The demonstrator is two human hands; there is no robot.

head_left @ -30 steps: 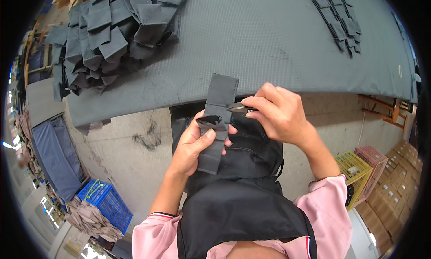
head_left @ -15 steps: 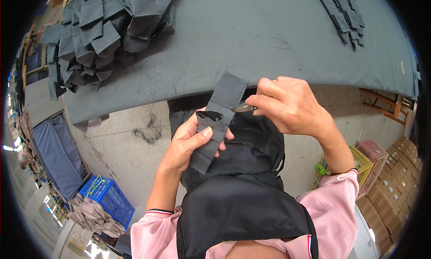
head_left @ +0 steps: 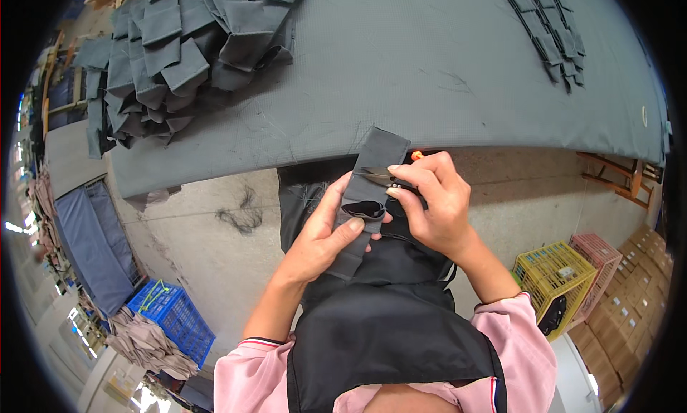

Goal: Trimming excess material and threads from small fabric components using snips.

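Note:
My left hand [head_left: 325, 234] is closed on a dark grey fabric strip [head_left: 383, 149], its thumb pressing just below an open fold in the cloth. The strip's upper end sticks up near the table edge, and its lower end hangs past my fingers over the black apron [head_left: 386, 327]. In my right hand [head_left: 436, 202], thumb and fingers pinch a small pair of thread snips [head_left: 377, 175]. Their metal blades lie across the strip, just above the fold. An orange bit [head_left: 418, 155] shows behind my right knuckles.
A grey-covered table [head_left: 372, 69] spans the far side, with a heap of stitched grey strips [head_left: 172, 48] at left and a smaller bunch [head_left: 551, 37] at right. Loose threads [head_left: 245, 212] lie on the floor. Blue crate [head_left: 175, 323], yellow crate [head_left: 554, 277] and cardboard boxes [head_left: 630, 298] stand around.
My right hand has come down and left, bringing the snips' blades onto the strip. My left hand and the strip have shifted slightly right.

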